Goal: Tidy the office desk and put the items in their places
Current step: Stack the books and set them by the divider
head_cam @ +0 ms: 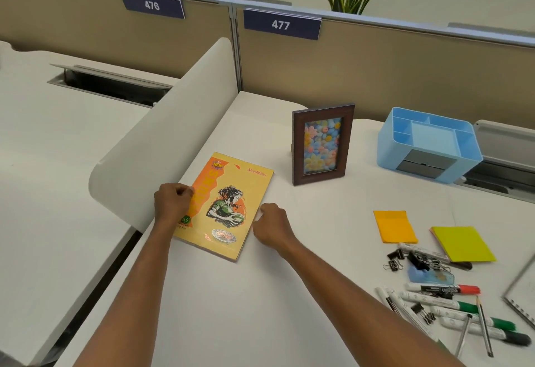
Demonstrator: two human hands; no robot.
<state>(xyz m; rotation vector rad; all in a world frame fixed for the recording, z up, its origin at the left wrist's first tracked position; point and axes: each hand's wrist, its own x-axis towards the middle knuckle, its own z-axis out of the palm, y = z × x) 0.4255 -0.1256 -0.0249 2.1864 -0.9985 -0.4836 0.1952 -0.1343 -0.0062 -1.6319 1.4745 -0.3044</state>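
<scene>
A yellow and orange notebook (231,201) lies flat on the white desk (231,294), close to the low side divider. My left hand (172,203) rests on its left edge with fingers curled. At the book's right edge sits my right hand (270,225), fingers curled and touching it. A brown picture frame (322,142) stands upright behind the book. Further right is a light blue desk organizer (428,144), its compartments showing nothing inside.
Orange sticky notes (395,226) and yellow sticky notes (463,243) lie at right. Below them are binder clips (395,259), several markers (443,290) and pencils (483,326). A spiral pad's corner (524,288) shows at the right edge. A beige partition (376,65) backs the desk.
</scene>
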